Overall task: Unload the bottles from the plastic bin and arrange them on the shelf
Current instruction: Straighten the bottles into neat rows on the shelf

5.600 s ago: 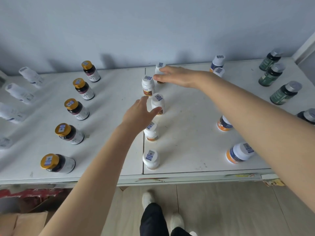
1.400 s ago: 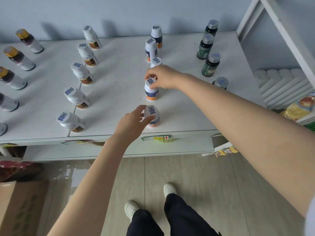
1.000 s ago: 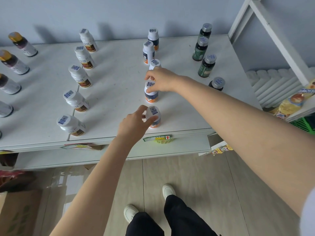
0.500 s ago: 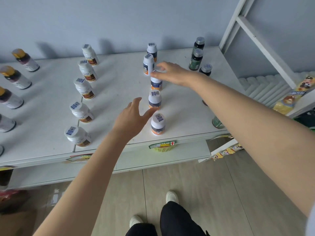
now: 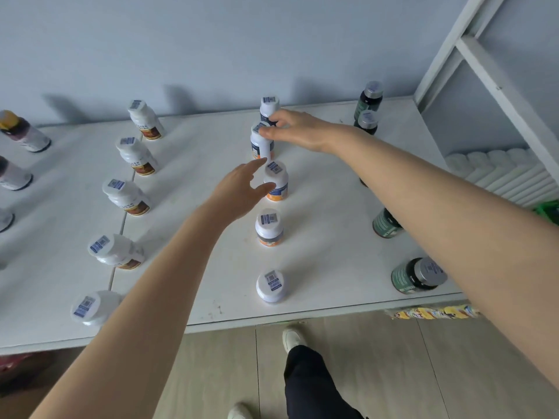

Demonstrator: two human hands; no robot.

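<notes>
round white plastic bottles point(image 5: 271, 227) on matte shelf point(image 5: 329, 237); right hand point(image 5: 298, 130) now pinching farther bottle cap point(image 5: 259, 128), left hand point(image 5: 240, 189) spread, thumb touching third bottle point(image 5: 276, 181).

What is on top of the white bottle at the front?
A blue-printed code sticker sits on the white cap of the front bottle. Nothing else is on it. Its label is hidden from this angle.

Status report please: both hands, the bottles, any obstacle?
Right hand fingertips on second-from-back bottle. Left hand open, thumb at third bottle. Middle row upright on shelf. Nothing blocking.
</notes>
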